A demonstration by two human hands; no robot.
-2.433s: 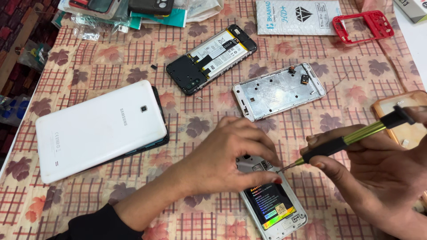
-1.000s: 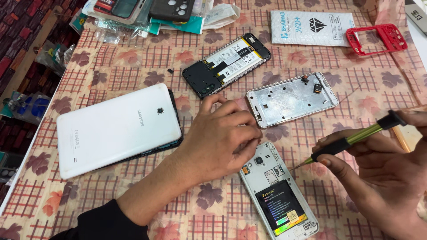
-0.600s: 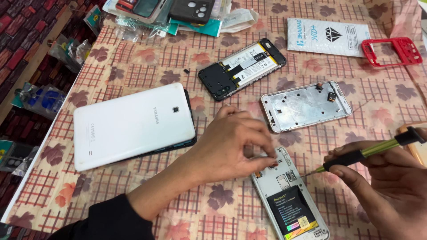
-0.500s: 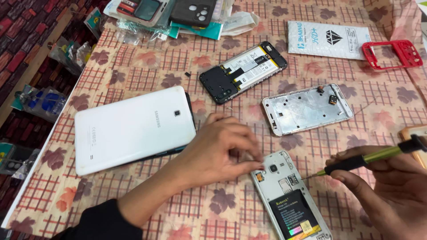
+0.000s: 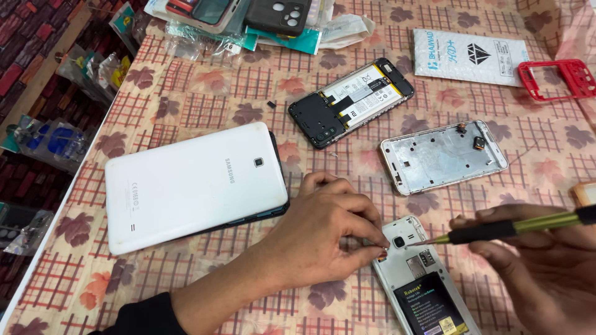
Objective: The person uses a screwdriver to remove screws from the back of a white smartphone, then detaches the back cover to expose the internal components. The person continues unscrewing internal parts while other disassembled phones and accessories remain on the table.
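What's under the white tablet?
A dark slab peeks out along the white tablet's right and lower edges, on the tablecloth. The rest of it is covered, so its kind is unclear.

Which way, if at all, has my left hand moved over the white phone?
Yes. The left hand slid left, toward the white tablet: earlier it covered the top end of the white phone, now its fingers meet only the top-left corner.
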